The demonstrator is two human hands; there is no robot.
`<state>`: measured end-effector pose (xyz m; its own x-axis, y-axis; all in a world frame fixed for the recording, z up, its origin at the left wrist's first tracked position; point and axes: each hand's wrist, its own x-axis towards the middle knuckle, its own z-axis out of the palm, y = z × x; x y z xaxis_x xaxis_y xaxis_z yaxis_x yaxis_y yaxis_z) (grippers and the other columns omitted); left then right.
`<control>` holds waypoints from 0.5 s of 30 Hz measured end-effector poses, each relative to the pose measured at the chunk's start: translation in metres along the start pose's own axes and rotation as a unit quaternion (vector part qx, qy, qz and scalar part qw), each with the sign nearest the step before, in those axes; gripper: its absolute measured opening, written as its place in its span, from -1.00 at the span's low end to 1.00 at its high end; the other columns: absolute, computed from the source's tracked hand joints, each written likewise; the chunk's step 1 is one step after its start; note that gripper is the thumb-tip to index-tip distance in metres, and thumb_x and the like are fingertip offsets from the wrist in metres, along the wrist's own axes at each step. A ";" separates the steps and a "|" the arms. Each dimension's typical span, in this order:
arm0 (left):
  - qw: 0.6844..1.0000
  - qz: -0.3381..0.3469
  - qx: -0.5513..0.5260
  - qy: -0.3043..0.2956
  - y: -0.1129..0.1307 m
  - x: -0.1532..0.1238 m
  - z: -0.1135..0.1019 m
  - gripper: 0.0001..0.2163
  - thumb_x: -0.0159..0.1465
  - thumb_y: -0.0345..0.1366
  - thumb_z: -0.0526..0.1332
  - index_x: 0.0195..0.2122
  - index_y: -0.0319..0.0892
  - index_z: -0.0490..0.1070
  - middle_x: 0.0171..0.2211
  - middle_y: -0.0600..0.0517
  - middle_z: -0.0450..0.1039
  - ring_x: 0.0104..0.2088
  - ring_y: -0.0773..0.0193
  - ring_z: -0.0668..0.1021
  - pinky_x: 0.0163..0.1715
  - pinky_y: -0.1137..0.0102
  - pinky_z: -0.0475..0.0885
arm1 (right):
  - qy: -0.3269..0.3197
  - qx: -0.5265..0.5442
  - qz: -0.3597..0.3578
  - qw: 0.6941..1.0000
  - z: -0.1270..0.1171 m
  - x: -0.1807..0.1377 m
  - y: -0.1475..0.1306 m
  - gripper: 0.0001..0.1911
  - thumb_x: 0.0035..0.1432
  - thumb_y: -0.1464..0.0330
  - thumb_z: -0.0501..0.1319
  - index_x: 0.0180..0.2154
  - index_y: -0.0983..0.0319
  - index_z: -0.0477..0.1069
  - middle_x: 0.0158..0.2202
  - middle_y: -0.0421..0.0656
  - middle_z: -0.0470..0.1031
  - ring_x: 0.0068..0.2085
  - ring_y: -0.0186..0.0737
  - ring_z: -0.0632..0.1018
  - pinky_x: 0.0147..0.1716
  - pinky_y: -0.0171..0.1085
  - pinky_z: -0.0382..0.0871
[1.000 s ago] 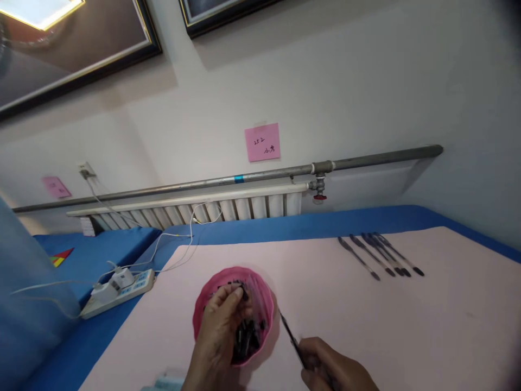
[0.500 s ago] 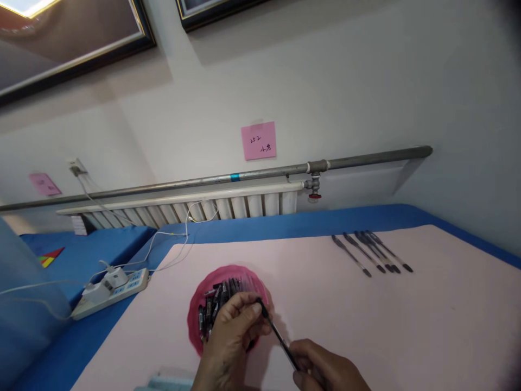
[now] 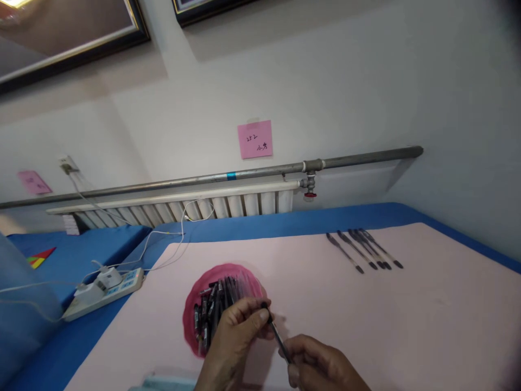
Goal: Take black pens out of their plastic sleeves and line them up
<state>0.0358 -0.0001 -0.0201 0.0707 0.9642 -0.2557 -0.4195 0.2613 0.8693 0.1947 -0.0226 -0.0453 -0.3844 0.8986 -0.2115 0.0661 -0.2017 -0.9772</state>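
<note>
Between my two hands a slim dark pen (image 3: 280, 339) slants down to the right. My left hand (image 3: 240, 331) is closed in a pinch around its thicker black upper end. Thumb and fingers of my right hand (image 3: 315, 358) grip the lower part and hide its tip. Beneath and behind my left hand stands a pink scalloped bowl (image 3: 190, 304), filled with black pen parts (image 3: 211, 304) and clear tubes (image 3: 243, 287). Several pens (image 3: 350, 254) lie side by side at the back right of the pink sheet (image 3: 366, 320).
A white power strip (image 3: 122, 285) with plugs and cables sits on the blue table cover (image 3: 260, 224) at the left. Light-blue material (image 3: 163, 384) shows at the bottom edge. Behind the table are a radiator (image 3: 244, 205) and a metal pipe (image 3: 268, 172).
My right hand has shifted slightly up and left along the pen, closer to my left hand. Less of the pen shows between them. The view has turned slightly to the right.
</note>
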 end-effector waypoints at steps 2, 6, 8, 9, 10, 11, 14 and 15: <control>1.000 -0.007 -0.001 -0.010 -0.002 0.001 0.000 -0.73 -0.05 -0.29 0.39 -0.32 -0.28 0.51 -0.50 0.04 0.49 -0.57 0.42 0.47 -0.49 0.48 0.33 | -0.001 0.032 0.014 0.999 -0.001 0.001 0.000 -0.89 -0.14 0.31 0.19 -0.47 0.19 0.37 -0.64 -0.35 0.19 -0.61 -0.42 0.17 -0.60 -0.37 -0.01; 0.999 -0.025 -0.010 -0.037 -0.008 0.002 0.003 -0.76 -0.04 -0.29 0.38 -0.37 -0.29 0.48 -0.54 0.04 0.47 -0.57 0.39 0.46 -0.48 0.45 0.32 | 0.000 0.112 0.007 0.994 0.000 -0.002 -0.005 -0.89 -0.09 0.32 0.20 -0.45 0.22 0.36 -0.68 -0.36 0.25 -0.69 -0.50 0.10 -0.66 -0.39 -0.09; 0.998 -0.027 -0.011 -0.061 -0.011 0.003 0.006 -0.79 -0.04 -0.28 0.37 -0.42 -0.29 0.46 -0.56 0.03 0.47 -0.57 0.38 0.46 -0.48 0.45 0.32 | -0.007 0.150 0.002 0.989 0.001 -0.003 -0.006 -0.90 -0.09 0.34 0.21 -0.48 0.23 0.35 -0.70 -0.38 0.22 -0.72 -0.54 0.07 -0.69 -0.40 -0.12; 0.997 -0.026 -0.009 -0.071 -0.013 0.003 0.008 -0.80 -0.03 -0.28 0.37 -0.44 -0.29 0.45 -0.57 0.03 0.47 -0.57 0.38 0.46 -0.48 0.45 0.32 | -0.013 0.166 0.004 0.986 0.001 -0.003 -0.005 -0.89 -0.10 0.34 0.21 -0.47 0.23 0.35 -0.69 -0.38 0.24 -0.73 -0.55 0.06 -0.70 -0.41 -0.14; 0.997 -0.024 -0.005 -0.076 -0.014 0.003 0.010 -0.79 -0.03 -0.27 0.37 -0.46 -0.29 0.44 -0.58 0.02 0.46 -0.58 0.38 0.45 -0.49 0.45 0.31 | -0.019 0.175 0.007 0.984 0.000 -0.002 -0.004 -0.89 -0.11 0.33 0.22 -0.47 0.24 0.34 -0.68 -0.37 0.25 -0.74 -0.57 0.06 -0.71 -0.41 -0.15; 0.997 -0.020 0.000 -0.073 -0.015 0.002 0.013 -0.78 -0.04 -0.26 0.37 -0.47 -0.29 0.44 -0.58 0.03 0.46 -0.58 0.38 0.45 -0.50 0.45 0.31 | -0.026 0.178 0.013 0.984 -0.001 -0.001 -0.002 -0.88 -0.12 0.33 0.23 -0.48 0.24 0.34 -0.67 -0.37 0.26 -0.74 -0.58 0.06 -0.72 -0.41 -0.16; 0.998 -0.010 0.025 -0.050 -0.008 -0.004 0.018 -0.73 -0.10 -0.26 0.41 -0.41 -0.30 0.47 -0.54 0.02 0.48 -0.54 0.37 0.48 -0.47 0.46 0.34 | -0.026 0.166 0.028 0.985 -0.007 0.004 0.002 -0.83 -0.13 0.31 0.27 -0.50 0.22 0.32 -0.72 -0.41 0.18 -0.76 -0.58 0.05 -0.73 -0.43 -0.16; 0.999 -0.002 0.032 -0.033 -0.002 -0.007 0.016 -0.69 -0.11 -0.25 0.41 -0.35 -0.29 0.47 -0.49 0.00 0.50 -0.51 0.35 0.49 -0.46 0.45 0.36 | -0.011 0.162 0.034 0.986 -0.010 0.005 0.002 -0.82 -0.14 0.29 0.28 -0.49 0.22 0.32 -0.73 -0.43 0.15 -0.76 -0.58 0.04 -0.74 -0.43 -0.15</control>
<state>0.0512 -0.0063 -0.0136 0.1331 0.9633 -0.2332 -0.3599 0.2662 0.8942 0.2021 -0.0142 -0.0487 -0.4087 0.8712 -0.2719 -0.2040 -0.3775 -0.9033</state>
